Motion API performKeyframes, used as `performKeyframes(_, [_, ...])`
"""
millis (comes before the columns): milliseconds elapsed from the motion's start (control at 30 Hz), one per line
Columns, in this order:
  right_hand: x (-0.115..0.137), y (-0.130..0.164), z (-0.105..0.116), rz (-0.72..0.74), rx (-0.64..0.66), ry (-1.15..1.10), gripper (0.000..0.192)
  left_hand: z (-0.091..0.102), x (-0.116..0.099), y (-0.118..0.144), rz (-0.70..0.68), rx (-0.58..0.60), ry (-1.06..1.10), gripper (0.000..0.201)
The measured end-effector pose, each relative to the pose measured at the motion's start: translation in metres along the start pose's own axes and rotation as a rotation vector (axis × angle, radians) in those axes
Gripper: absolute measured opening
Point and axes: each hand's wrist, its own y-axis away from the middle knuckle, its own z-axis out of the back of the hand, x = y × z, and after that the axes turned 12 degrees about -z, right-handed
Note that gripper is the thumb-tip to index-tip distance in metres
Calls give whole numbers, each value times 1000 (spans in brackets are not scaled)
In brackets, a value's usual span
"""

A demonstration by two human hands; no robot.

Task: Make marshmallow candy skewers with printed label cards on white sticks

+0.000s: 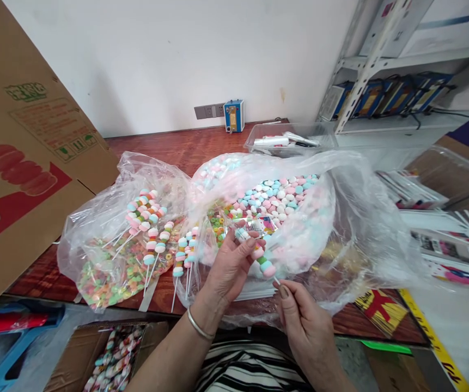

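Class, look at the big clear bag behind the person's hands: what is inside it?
The big clear bag holds loose pastel candy pieces in pink, blue and white. Crumpled plastic hides whatever lies deeper.

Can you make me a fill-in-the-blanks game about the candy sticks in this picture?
1. The right hand pinches the bottom of a white ____.
2. The left hand wears a silver ____ on its wrist.
3. The finished candy sticks lie on a clear plastic ____.
4. The big folded box on the left is made of ____.

Missing words: stick; bracelet; bag; cardboard
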Motion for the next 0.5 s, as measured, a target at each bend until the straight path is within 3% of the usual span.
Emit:
performKeyframes(67, [2, 1, 1, -47, 28, -43, 28, 3, 0, -1, -14, -3, -28, 46])
performKeyframes(267, [5, 3, 0, -266, 186, -298, 35, 5, 6, -2, 36, -114, 52, 20])
performKeyframes(500, [13, -3, 3, -659, 520, -985, 30, 1, 8, 0, 41, -143, 59, 22])
